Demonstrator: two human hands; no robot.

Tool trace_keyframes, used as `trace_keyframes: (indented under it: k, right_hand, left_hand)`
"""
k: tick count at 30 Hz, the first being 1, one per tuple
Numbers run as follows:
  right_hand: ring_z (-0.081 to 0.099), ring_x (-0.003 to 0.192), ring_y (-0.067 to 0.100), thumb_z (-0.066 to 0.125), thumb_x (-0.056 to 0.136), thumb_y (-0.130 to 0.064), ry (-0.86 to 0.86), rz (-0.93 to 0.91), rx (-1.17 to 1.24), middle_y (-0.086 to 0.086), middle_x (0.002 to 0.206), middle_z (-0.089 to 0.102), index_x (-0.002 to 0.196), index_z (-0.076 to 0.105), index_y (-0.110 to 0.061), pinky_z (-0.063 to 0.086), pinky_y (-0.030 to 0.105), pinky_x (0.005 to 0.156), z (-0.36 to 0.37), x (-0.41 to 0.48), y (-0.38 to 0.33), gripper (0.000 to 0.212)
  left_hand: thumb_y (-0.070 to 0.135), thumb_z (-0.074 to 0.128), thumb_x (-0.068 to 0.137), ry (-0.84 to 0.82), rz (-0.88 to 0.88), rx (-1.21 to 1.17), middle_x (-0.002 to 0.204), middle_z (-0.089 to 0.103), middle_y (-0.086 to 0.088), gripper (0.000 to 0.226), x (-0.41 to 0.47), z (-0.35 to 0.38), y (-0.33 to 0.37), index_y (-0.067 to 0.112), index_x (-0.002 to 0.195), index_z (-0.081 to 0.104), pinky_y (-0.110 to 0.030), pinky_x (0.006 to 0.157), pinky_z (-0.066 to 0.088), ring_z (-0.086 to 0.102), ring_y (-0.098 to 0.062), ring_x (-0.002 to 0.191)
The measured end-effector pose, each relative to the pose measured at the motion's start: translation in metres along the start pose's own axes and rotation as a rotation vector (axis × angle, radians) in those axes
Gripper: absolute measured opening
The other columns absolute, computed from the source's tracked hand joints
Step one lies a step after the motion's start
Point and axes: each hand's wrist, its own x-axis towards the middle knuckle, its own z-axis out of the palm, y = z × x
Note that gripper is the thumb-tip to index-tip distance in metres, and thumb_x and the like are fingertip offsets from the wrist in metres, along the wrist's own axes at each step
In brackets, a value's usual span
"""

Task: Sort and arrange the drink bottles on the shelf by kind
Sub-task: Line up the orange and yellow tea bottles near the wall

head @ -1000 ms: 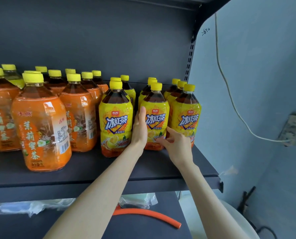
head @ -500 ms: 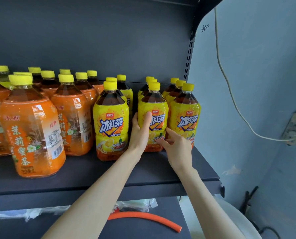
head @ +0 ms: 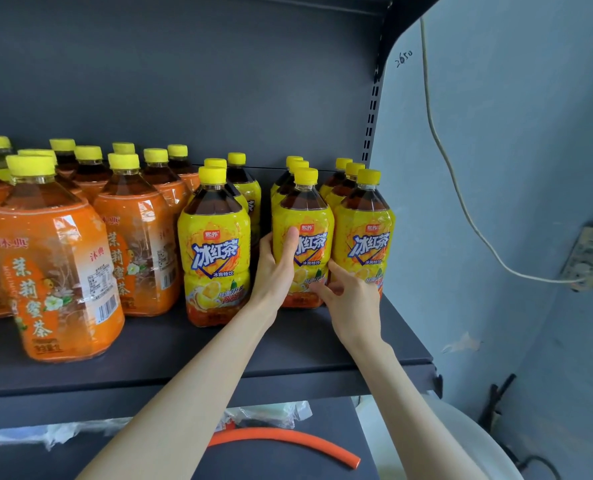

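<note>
The dark shelf [head: 288, 344] in front of you carries two kinds of drink. On the left stands a block of large orange-labelled bottles [head: 56, 271] with yellow caps; the labels read 沐典 and 茉莉蜜茶, with a barcode on the side. To their right, reaching the shelf's end, stand three files of smaller yellow-labelled bottles [head: 215, 251], each marked 冰红茶 in big blue-edged letters under a small red brand tag, with 冰爽畅饮 below.

The front bottle of the middle file [head: 309, 209] stands upright on the shelf, just beside the right-hand front bottle [head: 367, 237]. Your left hand [head: 274, 271] grasps it, thumb across the label's front and fingers round its left side. Your right hand [head: 350, 299] touches its lower right side with the index finger; I cannot tell whether the other fingers hold it.

An orange hose [head: 288, 441] lies on the shelf below. On the blue wall [head: 530, 150], "2650" [head: 404, 58] is written by hand.
</note>
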Motion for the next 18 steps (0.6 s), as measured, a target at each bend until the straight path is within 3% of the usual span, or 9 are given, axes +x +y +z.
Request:
trace_keyframes:
  k: [5,9,18]
  right_hand:
    - [0.065,0.081,0.024,0.069,0.088,-0.026,0.017,-0.006,-0.013,0.005,0.089,0.072,0.111,0.069,-0.016,0.049,0.029,0.074,0.0015,0.0031,-0.0001,0.025]
    - [0.063,0.091,0.026,0.068,0.089,-0.026,-0.002,-0.022,-0.044,0.006,0.101,0.071,0.113,0.067,-0.013,0.05,0.032,0.079,0.004,0.007,-0.0017,0.027]
    - [0.064,0.096,0.026,0.067,0.089,-0.029,0.028,-0.029,-0.073,0.007,0.109,0.069,0.124,0.062,-0.013,0.052,0.034,0.083,0.0069,0.0068,-0.0016,0.039]
  left_hand:
    - [0.068,0.037,0.079,-0.03,0.025,0.02,0.131,0.049,0.007,0.079,0.0041,0.0006,-0.0045,0.027,0.146,0.025,-0.012,0.074,0.043,0.052,-0.005,0.108]
    - [0.055,0.04,0.091,0.009,0.047,0.025,0.119,0.05,0.009,0.061,0.0064,0.0008,-0.0055,0.024,0.143,0.029,0.0,0.056,0.043,0.05,0.008,0.09]
    - [0.054,0.041,0.091,0.031,0.07,0.056,0.119,0.049,0.01,0.06,0.0082,0.0002,-0.0081,0.024,0.142,0.03,-0.003,0.058,0.044,0.051,0.003,0.094]
